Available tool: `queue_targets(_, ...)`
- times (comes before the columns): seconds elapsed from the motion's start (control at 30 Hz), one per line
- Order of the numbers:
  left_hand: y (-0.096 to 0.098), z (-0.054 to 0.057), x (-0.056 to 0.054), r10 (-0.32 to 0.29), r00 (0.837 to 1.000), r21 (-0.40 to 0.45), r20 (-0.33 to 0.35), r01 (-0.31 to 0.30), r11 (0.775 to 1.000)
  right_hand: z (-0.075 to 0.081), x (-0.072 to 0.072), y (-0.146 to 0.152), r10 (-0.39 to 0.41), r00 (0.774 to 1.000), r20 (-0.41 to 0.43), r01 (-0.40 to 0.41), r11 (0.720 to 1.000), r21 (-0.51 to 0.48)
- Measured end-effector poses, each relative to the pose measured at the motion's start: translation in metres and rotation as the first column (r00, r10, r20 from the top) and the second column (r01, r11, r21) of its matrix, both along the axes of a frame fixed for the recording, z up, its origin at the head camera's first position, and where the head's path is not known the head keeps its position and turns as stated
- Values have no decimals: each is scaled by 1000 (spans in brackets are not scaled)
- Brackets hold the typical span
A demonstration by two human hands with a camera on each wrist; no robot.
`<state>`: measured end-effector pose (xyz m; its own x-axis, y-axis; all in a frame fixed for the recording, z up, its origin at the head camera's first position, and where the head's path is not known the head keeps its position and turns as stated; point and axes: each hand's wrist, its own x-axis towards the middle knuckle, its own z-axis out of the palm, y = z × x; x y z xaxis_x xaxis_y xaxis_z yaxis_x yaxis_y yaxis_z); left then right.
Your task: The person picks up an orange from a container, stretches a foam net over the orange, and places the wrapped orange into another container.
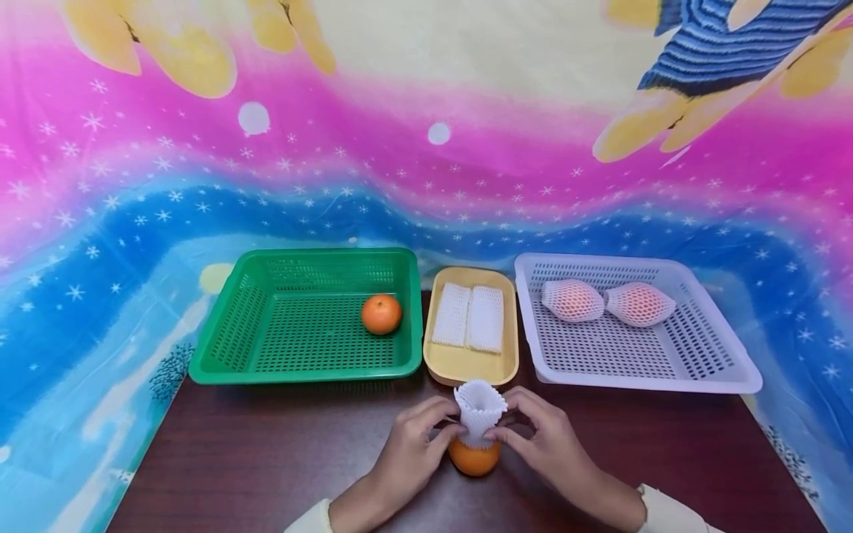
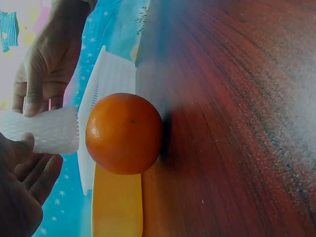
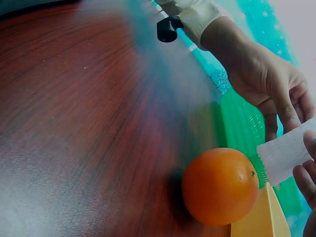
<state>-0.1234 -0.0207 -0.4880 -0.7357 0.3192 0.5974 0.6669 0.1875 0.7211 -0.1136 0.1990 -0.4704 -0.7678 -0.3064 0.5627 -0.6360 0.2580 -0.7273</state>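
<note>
A white foam net sleeve (image 1: 480,414) is held upright between both hands, its top mouth spread wide. The left hand (image 1: 420,437) pinches its left side between thumb and fingers. On the opposite side, the right hand (image 1: 549,440) pinches it in the same way. Directly below sits an orange (image 1: 474,460) on the table. Both wrist views show a small gap between the sleeve's lower edge (image 2: 74,131) and the orange (image 3: 220,186).
A green basket (image 1: 306,374) with one orange (image 1: 381,314) stands at the left. Behind the hands, a yellow tray (image 1: 472,370) holds two flat foam sleeves (image 1: 486,318). At right, a white basket (image 1: 646,383) contains two sleeved fruits (image 1: 641,304). Beneath everything is a dark wooden table (image 1: 266,451).
</note>
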Motion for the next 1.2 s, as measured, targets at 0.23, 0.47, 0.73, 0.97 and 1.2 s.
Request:
queue_targets(0.23, 1, -6, 2, 9, 979, -120, -204, -35, 992, -9, 1, 3, -11, 992, -126, 24, 994, 103)
queue_targets(0.47, 3, -12, 4, 40, 962, -179, -270, -91, 980, -15, 1, 3, -41, 983, -181, 66, 989, 131)
queue_targets(0.73, 4, -16, 6, 70, 962, -215, -264, -130, 968, -16, 2, 1, -33, 990, -137, 51, 990, 128)
queue_targets(0.97, 4, -17, 5, 76, 967, -265, -242, -141, 954, -16, 4, 3, -69, 994, -90, 84, 982, 171)
queue_targets(1.2, 3, -20, 6, 43, 961, -316, -272, -132, 940, -22, 8, 6, -145, 982, -120, 176, 934, 312)
